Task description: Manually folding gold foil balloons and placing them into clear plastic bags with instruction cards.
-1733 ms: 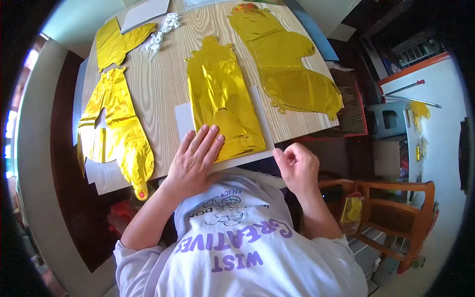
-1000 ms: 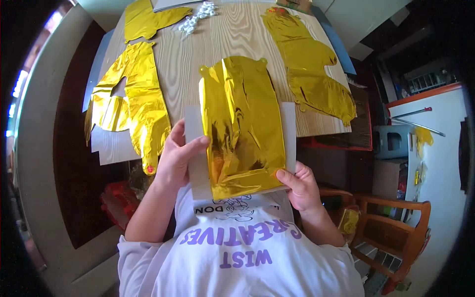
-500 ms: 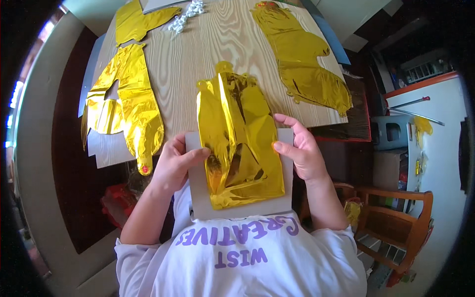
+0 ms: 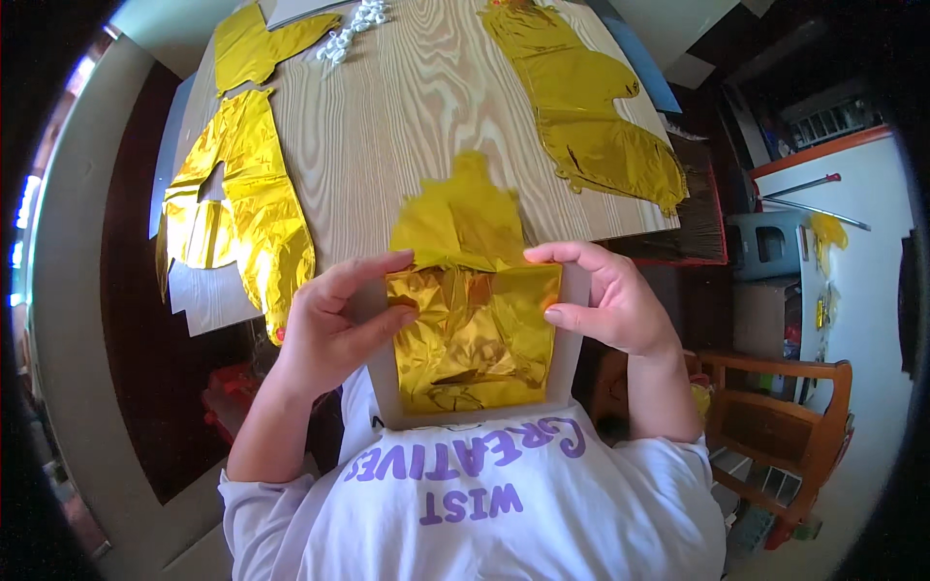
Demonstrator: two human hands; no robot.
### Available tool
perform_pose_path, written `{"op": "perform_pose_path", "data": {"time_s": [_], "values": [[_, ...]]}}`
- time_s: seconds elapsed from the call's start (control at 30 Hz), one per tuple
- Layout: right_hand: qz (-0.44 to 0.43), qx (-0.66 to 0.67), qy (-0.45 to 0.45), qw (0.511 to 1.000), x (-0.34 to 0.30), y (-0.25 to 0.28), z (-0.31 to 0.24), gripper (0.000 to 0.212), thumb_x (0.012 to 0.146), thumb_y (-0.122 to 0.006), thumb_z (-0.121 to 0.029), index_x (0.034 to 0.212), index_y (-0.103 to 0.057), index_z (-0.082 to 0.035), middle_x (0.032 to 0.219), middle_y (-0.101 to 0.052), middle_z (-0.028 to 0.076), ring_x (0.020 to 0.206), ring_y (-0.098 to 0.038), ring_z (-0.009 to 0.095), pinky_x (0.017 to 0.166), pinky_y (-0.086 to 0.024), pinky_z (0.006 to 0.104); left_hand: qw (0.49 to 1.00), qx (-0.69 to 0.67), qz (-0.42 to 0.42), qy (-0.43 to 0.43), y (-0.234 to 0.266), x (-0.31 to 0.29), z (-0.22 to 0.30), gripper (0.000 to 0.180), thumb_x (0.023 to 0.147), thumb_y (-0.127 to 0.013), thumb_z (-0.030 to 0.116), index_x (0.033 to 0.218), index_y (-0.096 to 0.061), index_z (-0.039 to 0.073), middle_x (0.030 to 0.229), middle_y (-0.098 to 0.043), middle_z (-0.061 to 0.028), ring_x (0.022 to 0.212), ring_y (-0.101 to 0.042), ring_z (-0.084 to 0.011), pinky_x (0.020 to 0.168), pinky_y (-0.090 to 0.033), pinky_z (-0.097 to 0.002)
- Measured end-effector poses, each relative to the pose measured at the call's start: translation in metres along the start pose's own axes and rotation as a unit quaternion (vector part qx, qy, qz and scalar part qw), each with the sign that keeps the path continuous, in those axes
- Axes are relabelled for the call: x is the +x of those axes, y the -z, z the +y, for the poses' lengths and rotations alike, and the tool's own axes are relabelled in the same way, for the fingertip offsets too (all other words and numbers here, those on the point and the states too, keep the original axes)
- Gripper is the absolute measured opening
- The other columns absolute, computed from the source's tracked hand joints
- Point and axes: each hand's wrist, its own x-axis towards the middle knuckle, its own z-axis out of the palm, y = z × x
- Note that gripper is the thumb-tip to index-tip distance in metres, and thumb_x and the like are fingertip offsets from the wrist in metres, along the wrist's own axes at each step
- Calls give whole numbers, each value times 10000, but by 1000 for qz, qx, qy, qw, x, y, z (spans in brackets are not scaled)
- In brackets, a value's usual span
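Note:
A flat gold foil balloon (image 4: 473, 324) lies in front of my chest on a grey board (image 4: 565, 360). A crease crosses it, and its upper part with the narrow tab tilts away beyond the table's near edge. My left hand (image 4: 334, 315) pinches its left side, forefinger at the crease and thumb lower on the foil. On the right side my right hand (image 4: 620, 305) grips the opposite edge the same way. The board sticks out a little past the foil on both sides and below.
More flat gold foil balloons lie on the wood-grain table (image 4: 417, 107): one at left (image 4: 262, 174), one at far left (image 4: 247, 48), one at right (image 4: 591, 107). Small white pieces (image 4: 354, 29) sit at the back. A wooden chair (image 4: 775, 416) stands at lower right.
Both hands have shifted up along the balloon's sides. The foil now bends at a crosswise crease, and its top end has dropped away from me.

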Motion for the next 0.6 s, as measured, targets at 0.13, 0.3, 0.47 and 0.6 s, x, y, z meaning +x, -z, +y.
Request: {"op": "perform_pose_path", "data": {"time_s": [0.13, 0.3, 0.47, 0.6], "values": [[33, 16, -79, 996, -5, -10, -14, 323, 866, -761, -13, 1168, -648, -9, 1144, -673, 29, 1056, -596, 79, 960, -469, 256, 988, -81, 6, 133, 0, -6, 24, 394, 861, -777, 6, 1231, -641, 2, 1019, -719, -26, 912, -654, -49, 827, -522, -213], [47, 23, -48, 997, -12, -14, -9, 220, 875, -777, -44, 1060, -664, -10, 1008, -693, -6, 912, -603, 35, 821, -497, 223, 976, -114, -16, 184, 11, -13, 27, 266, 861, -797, 34, 1059, -623, -6, 922, -723, -34, 870, -676, -60, 775, -539, -208], [64, 161, -124, 977, -13, -16, -22, 157, 864, -780, -20, 984, -678, -23, 902, -697, -23, 788, -604, 20, 699, -478, 178, 967, -167, -13, 191, 14, -17, 34, 268, 847, -816, 45, 1012, -609, 0, 881, -720, -24, 817, -681, -65, 718, -543, -211], [42, 139, -134, 980, -15, -5, -52, 141, 859, -781, -11, 960, -684, -26, 904, -701, -20, 781, -608, 16, 691, -474, 169, 957, -229, -1, 176, 22, -17, 56, 316, 789, -864, 55, 986, -619, 19, 888, -732, -39, 772, -688, -76, 684, -547, -211]]}}
